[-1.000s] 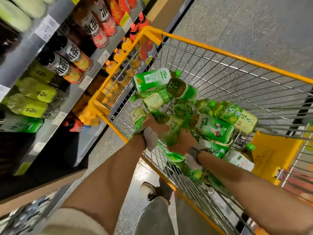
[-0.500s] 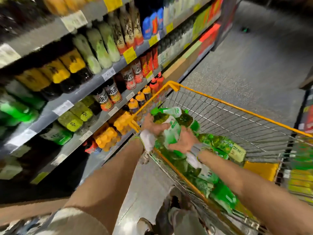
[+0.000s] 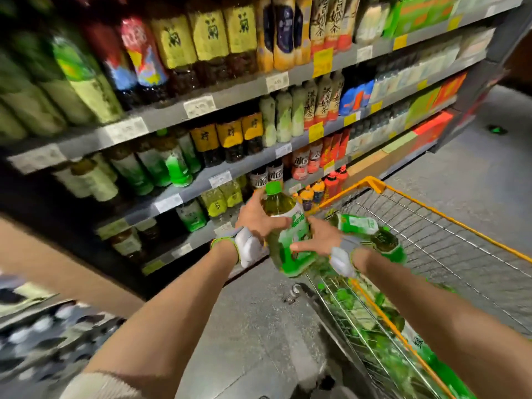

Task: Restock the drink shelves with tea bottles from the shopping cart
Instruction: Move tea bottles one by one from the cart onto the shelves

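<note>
A big green tea bottle with a green cap and white-green label is held upright between both hands, above the cart's left rim. My left hand grips its upper part from the left. My right hand holds its lower label from the right, fingers spread across it. The orange-rimmed wire shopping cart stands at the right with several more green tea bottles lying inside. The drink shelves fill the left and top of the view.
The shelves carry rows of yellow, green, red and dark bottles with price tags on grey edges. A dark gap shows on the lower shelf beside green bottles. Grey floor lies beyond the cart. A cart wheel is below my hands.
Both hands have lifted one green tea bottle out of the cart and turned it upright. My view swung up from the cart toward the shelves.
</note>
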